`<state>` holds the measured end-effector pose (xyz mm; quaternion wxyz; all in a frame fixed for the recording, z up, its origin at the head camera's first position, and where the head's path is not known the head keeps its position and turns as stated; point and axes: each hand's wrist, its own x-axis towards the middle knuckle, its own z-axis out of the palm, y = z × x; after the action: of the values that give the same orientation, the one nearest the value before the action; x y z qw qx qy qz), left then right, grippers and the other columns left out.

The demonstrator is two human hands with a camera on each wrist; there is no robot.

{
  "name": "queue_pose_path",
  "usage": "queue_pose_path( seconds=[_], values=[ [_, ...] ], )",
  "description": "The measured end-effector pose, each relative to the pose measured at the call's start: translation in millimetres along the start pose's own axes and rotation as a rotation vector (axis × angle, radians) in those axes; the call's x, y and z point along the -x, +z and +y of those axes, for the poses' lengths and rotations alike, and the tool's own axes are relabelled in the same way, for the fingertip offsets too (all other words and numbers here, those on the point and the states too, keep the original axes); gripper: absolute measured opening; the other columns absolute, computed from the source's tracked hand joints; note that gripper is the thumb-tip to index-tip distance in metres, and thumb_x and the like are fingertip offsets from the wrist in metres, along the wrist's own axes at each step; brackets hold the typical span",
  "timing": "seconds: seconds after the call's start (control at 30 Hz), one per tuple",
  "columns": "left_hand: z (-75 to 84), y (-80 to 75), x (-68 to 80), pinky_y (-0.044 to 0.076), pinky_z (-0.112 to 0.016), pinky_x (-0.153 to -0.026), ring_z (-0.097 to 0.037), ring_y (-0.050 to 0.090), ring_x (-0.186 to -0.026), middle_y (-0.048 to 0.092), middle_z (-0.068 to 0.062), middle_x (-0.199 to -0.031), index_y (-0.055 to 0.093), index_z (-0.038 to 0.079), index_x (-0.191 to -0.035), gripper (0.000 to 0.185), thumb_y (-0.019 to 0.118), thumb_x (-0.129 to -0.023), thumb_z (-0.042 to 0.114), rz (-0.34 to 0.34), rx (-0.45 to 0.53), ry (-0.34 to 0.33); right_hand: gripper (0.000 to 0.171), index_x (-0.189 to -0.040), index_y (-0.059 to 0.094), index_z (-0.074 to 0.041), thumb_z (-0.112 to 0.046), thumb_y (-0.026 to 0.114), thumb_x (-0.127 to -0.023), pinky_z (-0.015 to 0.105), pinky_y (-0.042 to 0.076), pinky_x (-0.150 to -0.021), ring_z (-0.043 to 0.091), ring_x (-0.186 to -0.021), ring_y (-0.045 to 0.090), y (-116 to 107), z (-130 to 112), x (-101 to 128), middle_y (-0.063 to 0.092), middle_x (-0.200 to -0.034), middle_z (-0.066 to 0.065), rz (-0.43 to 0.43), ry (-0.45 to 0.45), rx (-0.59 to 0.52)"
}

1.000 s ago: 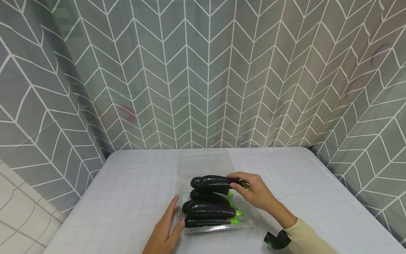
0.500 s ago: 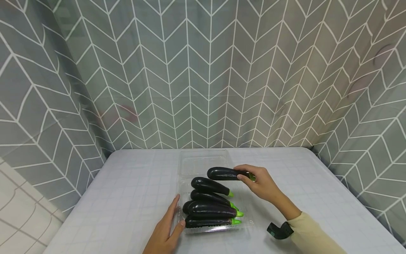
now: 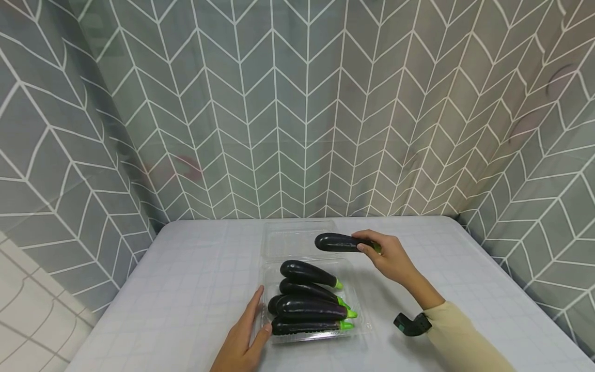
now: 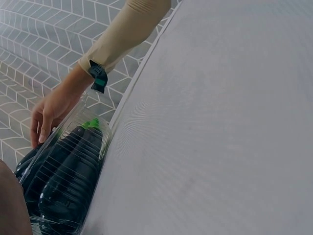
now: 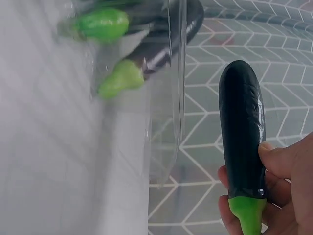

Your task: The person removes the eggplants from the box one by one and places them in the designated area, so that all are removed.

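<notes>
My right hand (image 3: 390, 256) pinches a dark eggplant (image 3: 337, 242) by its stem end, raised over the far right part of a clear plastic clamshell box (image 3: 354, 289). In the right wrist view the thumb lies along the eggplant's side, with fingers behind its green cap (image 5: 247, 208). Several more glossy eggplants (image 3: 309, 307) lie crosswise inside the box, green caps to the right. At the box's left wall, my left hand (image 3: 241, 333) rests with fingers extended, thumb by the nearest eggplant. Only a blurred edge of that hand (image 4: 11, 200) shows in the left wrist view.
The box's hinged lid (image 3: 297, 242) lies folded back toward the far edge of the white-covered table (image 3: 195, 279). A grey chevron-patterned curtain (image 3: 288, 108) hangs behind and at both sides. A black band device (image 3: 412, 324) sits on the right wrist.
My right hand has lifted the eggplant off the far end of the row and carried it up and away to the right. The left hand has stayed in place.
</notes>
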<state>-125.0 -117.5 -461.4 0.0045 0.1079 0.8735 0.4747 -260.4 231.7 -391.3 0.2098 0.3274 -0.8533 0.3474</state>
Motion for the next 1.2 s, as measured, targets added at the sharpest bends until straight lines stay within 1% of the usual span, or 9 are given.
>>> queue_pose_path(
  seconds=[0.1,0.33,0.4,0.5,0.57,0.7,0.73,1.03,1.2],
  values=[
    [0.1,0.6,0.2,0.034,-0.055,-0.098,-0.031,0.038,-0.128,0.026,-0.008,-0.15,0.016,0.022,-0.15,0.066,0.05,-0.096,0.036,0.006,-0.003,0.001,0.027,-0.116,0.064,-0.01,-0.006,0.063,-0.089,0.03,0.05,-0.07,0.013,-0.089,0.061,-3,6,-1,0.065,-0.108,-0.003,0.02,0.004,0.024],
    [-0.9,2.4,1.9,0.033,-0.056,-0.098,-0.032,0.038,-0.127,0.027,-0.009,-0.149,0.016,0.024,-0.15,0.065,0.05,-0.096,0.034,0.039,0.002,0.054,0.025,-0.114,0.064,-0.013,-0.009,0.063,-0.089,0.032,0.047,-0.071,0.012,-0.089,0.059,-9,14,-4,0.064,-0.107,-0.004,0.039,0.045,0.072],
    [-1.3,2.6,2.1,0.032,-0.056,-0.099,-0.03,0.037,-0.128,0.028,-0.007,-0.149,0.016,0.026,-0.15,0.065,0.051,-0.096,0.035,0.045,0.007,0.042,0.025,-0.114,0.064,-0.013,-0.009,0.063,-0.089,0.033,0.047,-0.07,0.012,-0.087,0.058,-10,18,-5,0.065,-0.106,-0.004,0.042,0.05,0.087],
    [-2.0,2.8,2.5,0.032,-0.057,-0.098,-0.03,0.037,-0.128,0.029,-0.009,-0.148,0.015,0.025,-0.15,0.065,0.05,-0.096,0.035,0.042,0.003,0.041,0.025,-0.114,0.064,-0.012,-0.008,0.063,-0.089,0.035,0.046,-0.07,0.012,-0.086,0.058,-11,23,-6,0.065,-0.106,-0.002,0.048,0.06,0.114],
    [-2.1,2.8,2.5,0.032,-0.056,-0.099,-0.028,0.038,-0.128,0.03,-0.008,-0.148,0.016,0.026,-0.15,0.065,0.051,-0.096,0.036,0.043,0.006,0.028,0.025,-0.114,0.064,-0.011,-0.007,0.063,-0.089,0.036,0.046,-0.069,0.013,-0.084,0.058,-11,27,-7,0.065,-0.105,-0.001,0.052,0.071,0.13],
    [-2.4,3.1,2.2,0.032,-0.057,-0.098,-0.029,0.039,-0.127,0.032,-0.01,-0.147,0.017,0.023,-0.15,0.065,0.05,-0.096,0.037,0.049,-0.001,0.046,0.025,-0.114,0.064,-0.009,-0.005,0.063,-0.089,0.036,0.045,-0.068,0.014,-0.082,0.057,-13,36,-8,0.065,-0.105,0.001,0.059,0.094,0.154],
    [-2.3,3.2,2.3,0.032,-0.057,-0.099,-0.029,0.039,-0.127,0.032,-0.009,-0.147,0.018,0.024,-0.15,0.065,0.05,-0.096,0.037,0.051,0.002,0.041,0.025,-0.113,0.063,-0.009,-0.005,0.062,-0.089,0.037,0.045,-0.068,0.015,-0.081,0.057,-13,38,-8,0.066,-0.104,0.002,0.061,0.095,0.16],
    [-1.0,3.0,2.4,0.031,-0.058,-0.099,-0.031,0.038,-0.128,0.032,-0.011,-0.147,0.017,0.024,-0.15,0.064,0.049,-0.096,0.037,0.042,-0.015,0.054,0.024,-0.111,0.064,-0.005,-0.002,0.062,-0.088,0.039,0.045,-0.068,0.02,-0.078,0.056,-17,59,-11,0.066,-0.1,0.008,0.058,0.134,0.182],
    [-0.5,2.0,1.7,0.031,-0.058,-0.098,-0.031,0.038,-0.127,0.032,-0.012,-0.147,0.016,0.025,-0.15,0.065,0.051,-0.096,0.036,0.035,-0.015,0.036,0.024,-0.112,0.063,-0.006,-0.001,0.062,-0.088,0.038,0.045,-0.068,0.02,-0.078,0.056,-18,72,-13,0.066,-0.1,0.008,0.05,0.178,0.181]
  ],
)
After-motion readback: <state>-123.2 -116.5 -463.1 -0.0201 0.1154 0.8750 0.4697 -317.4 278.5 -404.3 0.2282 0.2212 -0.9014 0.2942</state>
